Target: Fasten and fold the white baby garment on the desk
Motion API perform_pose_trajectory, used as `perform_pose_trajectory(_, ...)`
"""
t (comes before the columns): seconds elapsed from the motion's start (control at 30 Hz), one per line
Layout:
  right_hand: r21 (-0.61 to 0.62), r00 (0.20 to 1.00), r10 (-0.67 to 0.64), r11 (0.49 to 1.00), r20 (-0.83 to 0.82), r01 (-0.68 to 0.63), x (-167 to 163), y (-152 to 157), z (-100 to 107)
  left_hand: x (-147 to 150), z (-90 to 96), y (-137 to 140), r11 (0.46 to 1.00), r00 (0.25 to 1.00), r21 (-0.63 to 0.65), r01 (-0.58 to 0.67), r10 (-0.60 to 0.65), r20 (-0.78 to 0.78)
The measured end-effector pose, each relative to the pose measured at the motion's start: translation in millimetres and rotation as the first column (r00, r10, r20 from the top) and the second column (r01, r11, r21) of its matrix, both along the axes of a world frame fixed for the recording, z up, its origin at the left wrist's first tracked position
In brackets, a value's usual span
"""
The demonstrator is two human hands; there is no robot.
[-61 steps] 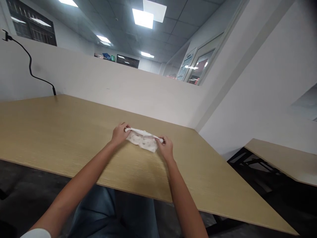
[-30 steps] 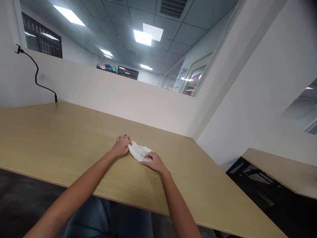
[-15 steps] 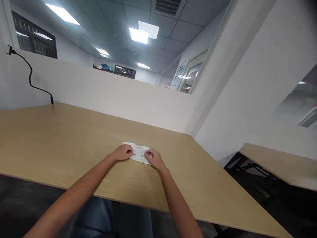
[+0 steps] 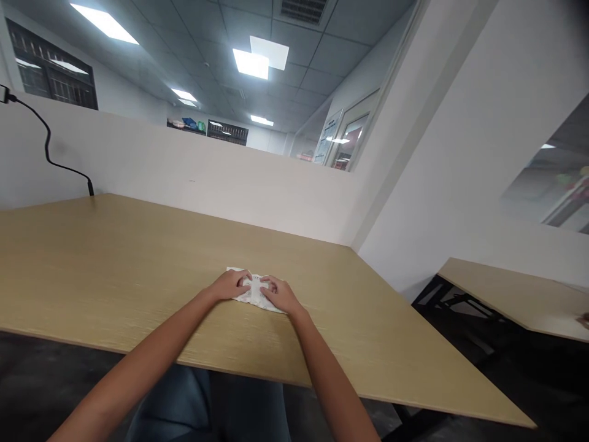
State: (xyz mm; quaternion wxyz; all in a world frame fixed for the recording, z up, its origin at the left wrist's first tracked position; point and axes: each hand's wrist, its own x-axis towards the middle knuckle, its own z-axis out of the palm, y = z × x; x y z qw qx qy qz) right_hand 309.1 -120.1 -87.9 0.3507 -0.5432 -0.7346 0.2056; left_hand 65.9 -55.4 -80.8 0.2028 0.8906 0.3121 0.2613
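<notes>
A small white cloth with a faint grey print lies flat on the wooden table, its edges wavy. My left hand rests on the left part of it, thumb and fingers apart. On the right part lies my right hand, its fingers and thumb also apart and pointing inward. Both hands touch the cloth from above, and a strip of it shows between them. The palms hide its outer parts, so its full shape cannot be made out.
A black gooseneck holder stands at the table's back left. A low white partition runs behind the table. To the right is a second table, with part of another person's hand at its edge.
My fingers have gone from a pinched shape to spread out on the cloth. My right hand has moved slightly inward. Another person's hand now shows at the right edge. The view has shifted slightly.
</notes>
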Motion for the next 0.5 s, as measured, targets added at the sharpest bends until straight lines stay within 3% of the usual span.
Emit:
perform_pose_trajectory(0.27,-0.101,0.989,0.097,0.991,0.114,-0.086,-20.5,-37.1,13.9,-2.1,18.5,-23.9,0.994,0.973,-0.045,0.095,-0.102,-0.208)
perform_pose_trajectory(0.4,-0.178,0.987,0.123,0.979,0.104,-0.103,-33.3,-76.8,19.0,-6.3,28.8,-46.7,0.971,0.936,-0.162,0.174,-0.214,-0.278)
perform_pose_trajectory(0.5,-0.178,0.985,0.086,0.982,0.152,-0.059,-46.5,-114.0,17.5,-11.5,24.8,-76.2,0.983,0.937,-0.127,0.131,-0.165,-0.307)
